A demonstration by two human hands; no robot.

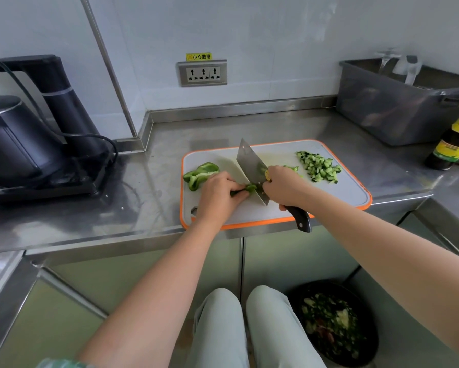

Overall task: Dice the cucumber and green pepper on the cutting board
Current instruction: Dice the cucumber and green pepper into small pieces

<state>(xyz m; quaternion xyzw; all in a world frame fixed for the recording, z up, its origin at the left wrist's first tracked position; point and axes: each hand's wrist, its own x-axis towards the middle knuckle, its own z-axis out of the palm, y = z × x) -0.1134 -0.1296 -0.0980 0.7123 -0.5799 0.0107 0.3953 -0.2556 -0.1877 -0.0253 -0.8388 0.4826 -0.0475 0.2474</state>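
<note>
Bench (148, 166): steel, carrying my cutting board (329, 197).
Cucumber (318, 166): diced, heaped far right.
Pepper strip (249, 187): mid-board; bigger pieces (200, 172) left.
Left hand (219, 193): fingers curled, pinning the strip.
Right hand (284, 185): fingers gripping the knife (249, 163).
Handling: I judge it light, waxy; pin beside blade.

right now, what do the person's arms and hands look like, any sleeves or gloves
The left hand and right hand are bare, no gloves. The left forearm and right forearm are bare too, no watch or band at either wrist. Only a bit of pale green sleeve shows at the bottom edge, high on the left arm.
</note>
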